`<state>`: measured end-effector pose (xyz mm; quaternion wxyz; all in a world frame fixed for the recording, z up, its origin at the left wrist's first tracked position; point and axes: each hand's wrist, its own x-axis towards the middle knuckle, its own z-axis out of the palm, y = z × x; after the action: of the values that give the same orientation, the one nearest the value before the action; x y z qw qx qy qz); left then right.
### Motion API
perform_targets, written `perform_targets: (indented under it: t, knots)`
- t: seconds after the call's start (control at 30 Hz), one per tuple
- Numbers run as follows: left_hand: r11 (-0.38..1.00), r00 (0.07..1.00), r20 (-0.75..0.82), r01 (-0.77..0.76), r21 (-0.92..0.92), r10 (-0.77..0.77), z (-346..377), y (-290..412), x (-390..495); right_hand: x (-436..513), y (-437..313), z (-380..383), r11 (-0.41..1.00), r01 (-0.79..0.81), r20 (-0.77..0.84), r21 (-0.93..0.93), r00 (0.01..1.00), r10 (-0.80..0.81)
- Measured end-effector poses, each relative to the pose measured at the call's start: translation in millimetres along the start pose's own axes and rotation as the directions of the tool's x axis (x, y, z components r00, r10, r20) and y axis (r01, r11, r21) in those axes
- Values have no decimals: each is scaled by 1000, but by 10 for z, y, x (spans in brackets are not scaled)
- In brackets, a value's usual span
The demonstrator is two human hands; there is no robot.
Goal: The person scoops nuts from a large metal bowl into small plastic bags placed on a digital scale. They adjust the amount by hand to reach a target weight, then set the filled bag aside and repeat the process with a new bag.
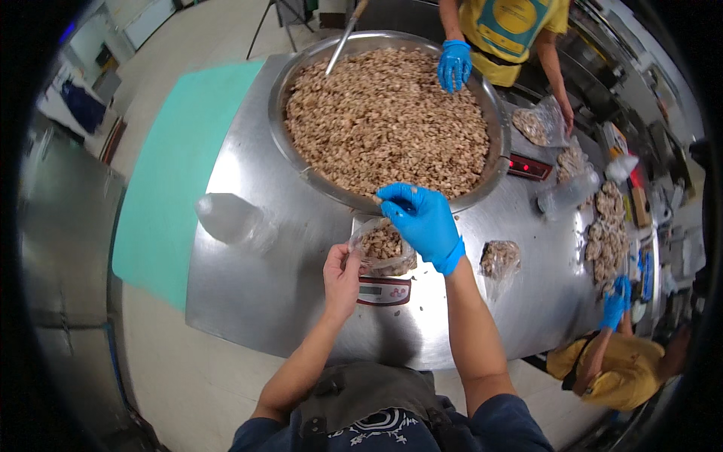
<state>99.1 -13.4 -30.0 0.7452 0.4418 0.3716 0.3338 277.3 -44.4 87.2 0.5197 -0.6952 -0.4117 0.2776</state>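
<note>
My bare left hand (341,277) grips the rim of a clear plastic bag (390,267) partly filled with chopped brown food pieces (382,242). The bag rests on a digital scale (384,291) with a red-edged front panel. Above the bag's far right side is my right hand (421,220) in a blue glove, fingers curled, with small food pieces at the fingertips. Just beyond it stands a wide metal bowl (333,198) heaped with the same chopped food (390,118). The glove hides part of the bag's opening.
A metal-shafted utensil (342,51) leans in the bowl. Clear plastic bags (226,217) lie left, and a filled bag (500,259) sits right. One co-worker's gloved hand (454,65) is over the bowl; another's gloved hands (615,305) are by several filled bags (607,237). A red-display scale (530,167) stands right.
</note>
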Motion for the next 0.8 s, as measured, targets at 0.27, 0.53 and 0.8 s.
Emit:
perform_targets:
  t: [0.27,0.53,0.8]
  knots:
    - [999,990,138,2,37,-7,306,212,-28,831,542,-531,995,-26,-166,-101,986,9]
    - [998,947,318,-55,11,48,1047,357,-206,-385,253,-1070,983,82,-293,163,956,-31]
    - [985,807,569,85,149,-156,2117,370,-536,-2530,729,-1941,986,-153,-512,61,843,162]
